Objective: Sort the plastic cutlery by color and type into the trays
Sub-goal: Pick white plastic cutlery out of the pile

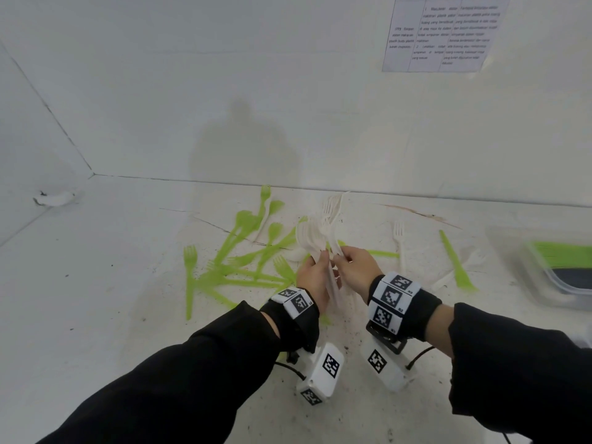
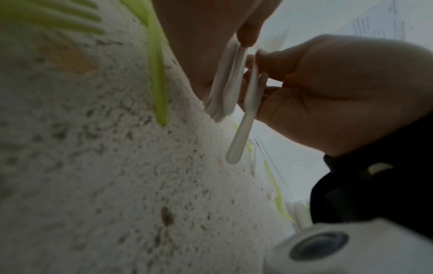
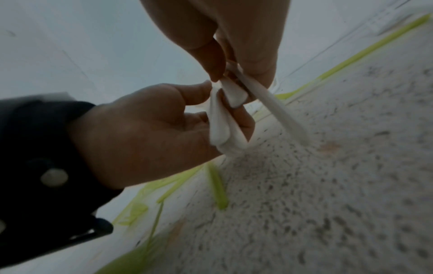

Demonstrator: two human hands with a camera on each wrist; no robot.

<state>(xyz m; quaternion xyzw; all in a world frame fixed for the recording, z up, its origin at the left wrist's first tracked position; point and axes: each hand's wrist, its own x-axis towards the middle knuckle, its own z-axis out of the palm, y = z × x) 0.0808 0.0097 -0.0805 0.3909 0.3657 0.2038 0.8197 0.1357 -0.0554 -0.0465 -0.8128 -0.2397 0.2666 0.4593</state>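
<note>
Left hand (image 1: 315,277): fingers wrapped round a bundle of white plastic forks (image 1: 312,233), tines pointing away.
Right hand (image 1: 357,267): pinches one white plastic utensil handle (image 2: 243,129) just beside the bundle.
Desk (image 1: 128,299): white, speckled; loose lime-green plastic forks (image 1: 243,251) scattered left.
Tray (image 1: 557,267): clear plastic, far right, green cutlery inside.

A bunch of white plastic cutlery (image 1: 315,238), forks and spoons fanned upward, was held above the surface at its handles, with a second, smaller white bunch (image 1: 333,216) held just beside it. Green forks and spoons (image 1: 243,251) were scattered in an overlapping heap to the left, while a white fork (image 1: 399,241) and a green knife (image 1: 456,264) lay flat to the right. A clear tray (image 1: 544,267) holding green pieces was seen at the right edge.
</note>
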